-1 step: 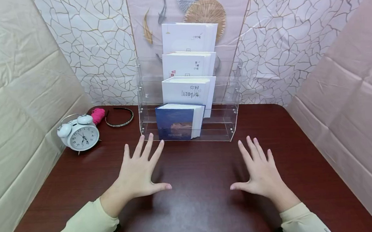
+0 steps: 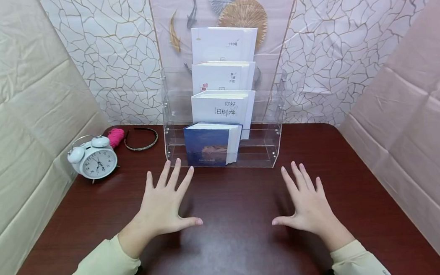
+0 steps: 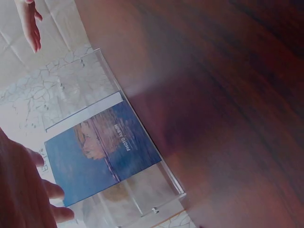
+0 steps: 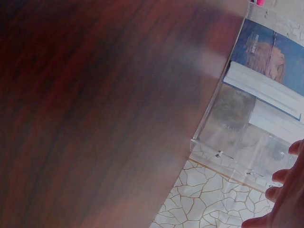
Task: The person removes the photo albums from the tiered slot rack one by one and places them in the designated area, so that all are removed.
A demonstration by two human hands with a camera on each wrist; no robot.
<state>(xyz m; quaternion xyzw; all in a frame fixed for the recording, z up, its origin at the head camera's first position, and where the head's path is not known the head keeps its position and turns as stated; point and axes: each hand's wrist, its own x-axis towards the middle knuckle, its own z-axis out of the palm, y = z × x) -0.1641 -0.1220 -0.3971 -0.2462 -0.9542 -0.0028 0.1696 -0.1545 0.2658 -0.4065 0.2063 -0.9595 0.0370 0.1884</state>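
My left hand [image 2: 161, 206] hovers over the table with fingers spread and holds nothing. Its fingertips come near the front left corner of a clear acrylic rack [image 2: 257, 159]. My right hand [image 2: 309, 205], also spread and holding nothing, is in front of the rack's right side. In the rack's lowest tier leans a blue photo album [image 2: 207, 144]; its cover lettering shows in the left wrist view on the album [image 3: 102, 149]. Behind it, on rising tiers, stand white books: a front one [image 2: 218, 104], a middle one [image 2: 214, 74] and a top one [image 2: 216, 43].
On the left of the dark red-brown table [image 2: 233, 237] stands a white twin-bell alarm clock [image 2: 99, 163]. Next to it lie a pink yarn bundle [image 2: 115, 136] and a headband [image 2: 142, 148]. Cloth-covered panels [image 2: 404, 113] flank the table, and a patterned backdrop [image 2: 118, 55] hangs behind.
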